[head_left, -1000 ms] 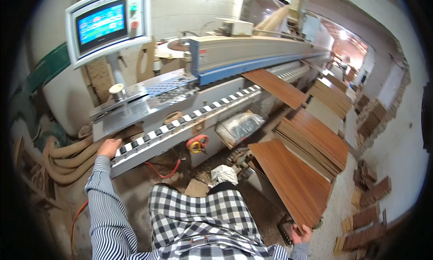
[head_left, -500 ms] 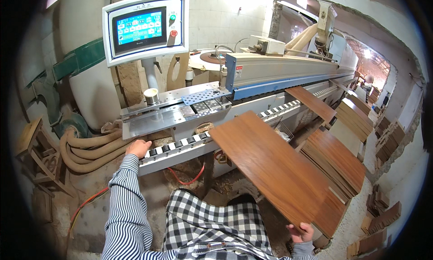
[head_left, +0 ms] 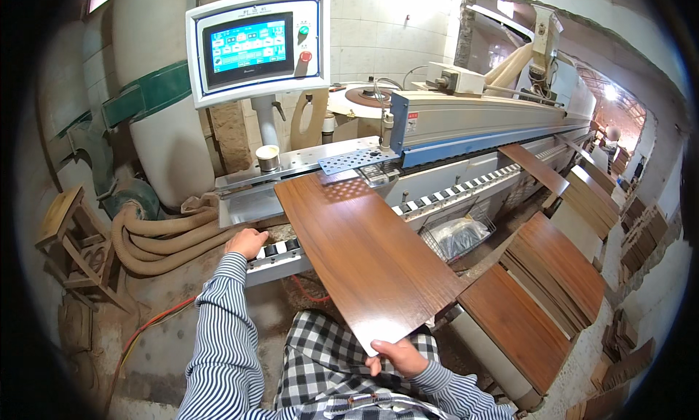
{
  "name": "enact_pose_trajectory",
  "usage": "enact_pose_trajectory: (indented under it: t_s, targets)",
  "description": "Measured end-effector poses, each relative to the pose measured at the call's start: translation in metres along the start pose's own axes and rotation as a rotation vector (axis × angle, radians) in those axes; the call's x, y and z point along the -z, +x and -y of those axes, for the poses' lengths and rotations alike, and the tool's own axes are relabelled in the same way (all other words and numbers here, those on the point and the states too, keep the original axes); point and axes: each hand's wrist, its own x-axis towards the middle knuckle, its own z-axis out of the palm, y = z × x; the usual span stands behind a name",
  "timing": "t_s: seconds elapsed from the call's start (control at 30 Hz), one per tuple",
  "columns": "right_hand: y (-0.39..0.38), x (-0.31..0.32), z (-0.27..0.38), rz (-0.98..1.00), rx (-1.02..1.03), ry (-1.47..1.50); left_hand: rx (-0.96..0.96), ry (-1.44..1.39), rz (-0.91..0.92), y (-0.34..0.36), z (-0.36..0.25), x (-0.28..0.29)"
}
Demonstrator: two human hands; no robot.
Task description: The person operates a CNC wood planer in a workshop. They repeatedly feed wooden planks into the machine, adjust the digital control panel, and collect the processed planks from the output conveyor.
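A brown wood-grain board [head_left: 368, 256] slants across in front of me, its far end at the metal infeed table [head_left: 251, 201] of a long edge banding machine [head_left: 480, 121]. My right hand [head_left: 400, 357] pinches the board's near corner, thumb on the top face and fingers partly hidden below. The board lies over a rail of black and white rollers [head_left: 459, 194]. At that rail's left end, my left hand [head_left: 247, 244] is closed around the tip, apart from the board. Part of the perforated blue plate [head_left: 357, 160] hangs just above the board's far edge.
Stacked brown boards [head_left: 557, 267] stand to the right, and another board [head_left: 535, 169] sticks out farther along the machine. A control screen [head_left: 247, 47] rises at the back left above a small round can [head_left: 268, 158]. Ribbed hoses [head_left: 156, 238] and a wooden stool [head_left: 65, 223] are at left.
My right hand has brought the board left and toward the infeed table, from beside the stacks to across the roller rail. My left hand stays on the rail's end. The view has shifted slightly.
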Motion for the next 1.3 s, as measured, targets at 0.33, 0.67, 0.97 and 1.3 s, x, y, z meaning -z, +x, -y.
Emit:
enact_pose_trajectory:
  t_s: [0.33,0.67,0.97,1.3]
  targets:
    - [0.031,-0.035,-0.004,-0.038,-0.027,0.097,0.002,0.016,-0.012,0.004,0.002,-0.003]
    - [0.027,-0.027,-0.001,-0.163,0.046,0.168,-0.005,0.038,-0.049,0.004,0.002,-0.005]
    - [0.016,0.016,0.02,-0.358,0.148,0.126,-0.01,0.046,-0.046,0.003,0.0,-0.004]
    - [0.005,0.088,0.041,-0.752,0.261,0.084,-0.051,0.046,-0.026,0.01,0.003,-0.009]
